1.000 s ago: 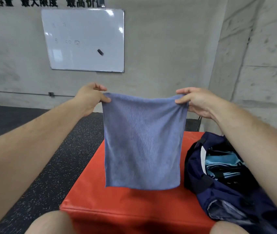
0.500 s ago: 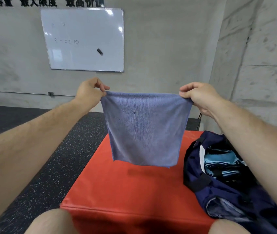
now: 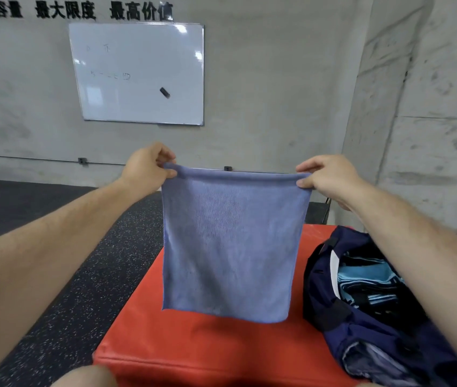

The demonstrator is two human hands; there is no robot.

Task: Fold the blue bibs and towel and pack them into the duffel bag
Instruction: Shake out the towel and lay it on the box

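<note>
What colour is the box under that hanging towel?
The padded box is bright orange-red, clearest in the head view, below the blue towel.

Head-worn, wide-angle, looking forward and a little down. Left hand (image 3: 146, 171), right hand (image 3: 330, 177) and towel (image 3: 230, 247) near, mid-frame; red mat (image 3: 194, 344) just below — concrete wall (image 3: 277, 79), whiteboard (image 3: 138, 74) farther ahead. One view only.

Towel (image 3: 230, 247): plain periwinkle blue. Bag (image 3: 375, 339): navy; bibs (image 3: 361, 277) inside, light blue. Tabletop (image 3: 194, 350): orange-red. Floor (image 3: 82, 289): black, white-speckled. Wall (image 3: 277, 79): grey.
</note>
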